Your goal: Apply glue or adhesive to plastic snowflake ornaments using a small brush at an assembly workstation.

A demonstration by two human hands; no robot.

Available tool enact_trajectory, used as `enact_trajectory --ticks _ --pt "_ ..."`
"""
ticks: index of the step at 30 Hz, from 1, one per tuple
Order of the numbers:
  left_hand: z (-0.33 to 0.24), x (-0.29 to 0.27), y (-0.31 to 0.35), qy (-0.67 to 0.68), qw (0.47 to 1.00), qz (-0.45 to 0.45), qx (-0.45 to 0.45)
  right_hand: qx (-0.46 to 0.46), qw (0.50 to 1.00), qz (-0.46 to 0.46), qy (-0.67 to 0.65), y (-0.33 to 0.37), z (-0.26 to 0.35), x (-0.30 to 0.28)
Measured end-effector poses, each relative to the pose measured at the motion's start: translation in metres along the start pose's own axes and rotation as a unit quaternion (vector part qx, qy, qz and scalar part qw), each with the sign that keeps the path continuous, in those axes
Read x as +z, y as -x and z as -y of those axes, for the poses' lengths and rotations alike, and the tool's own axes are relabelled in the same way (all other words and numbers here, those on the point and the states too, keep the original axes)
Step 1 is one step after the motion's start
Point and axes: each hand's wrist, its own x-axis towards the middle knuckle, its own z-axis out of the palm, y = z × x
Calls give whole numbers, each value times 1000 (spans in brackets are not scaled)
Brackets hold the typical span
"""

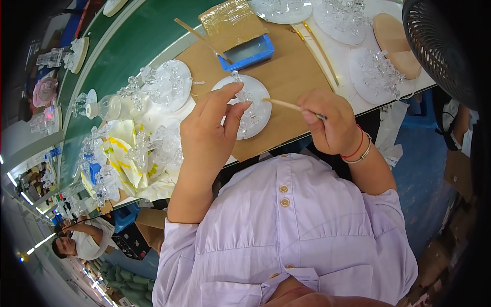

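**Glass pieces set on a round disc**

Nearest is the person's lilac shirt (286,230). Beyond it, the left hand (207,135) pinches a small clear glass piece (244,96) between thumb and fingertips, holding it over a round white disc (258,115) that lies on a brown board (291,77) on the worktop (143,36). The right hand (332,123) is closed around a thin wooden stick (284,104) whose tip points at the piece.

The piece looks small and slippery; a loose pinch could drop it onto the disc, and a nudge from the stick could push it askew.

Left of the disc sit a yellow-and-white cloth (125,158) and a heap of glass pieces. Farther off stands a blue tray (248,53) with a flat brown packet (230,21) wrapped in clear film leaning over it; more discs lie beyond.
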Motion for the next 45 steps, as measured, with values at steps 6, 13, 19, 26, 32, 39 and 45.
enact_trajectory --ticks 6,13,19,26,32,39,45 --pt "-2 -3 2 -18 1000 17 -9 8 999 29 -38 4 5 -2" --pt "-3 -4 1 -15 1000 23 -12 -2 999 24 -43 8 10 4" --pt "-1 -1 0 -8 1000 8 -2 0 999 37 -24 6 10 8" --pt "0 2 -1 -9 1000 -2 7 13 1000 12 -3 4 10 -2" --pt "0 6 -1 -31 999 -26 29 28 999 24 17 5 14 -8" --pt "-3 5 0 -46 998 -24 36 20 1000 13 -6 10 17 -6" --pt "-4 4 0 -47 999 -13 24 25 999 5 39 8 13 -5"
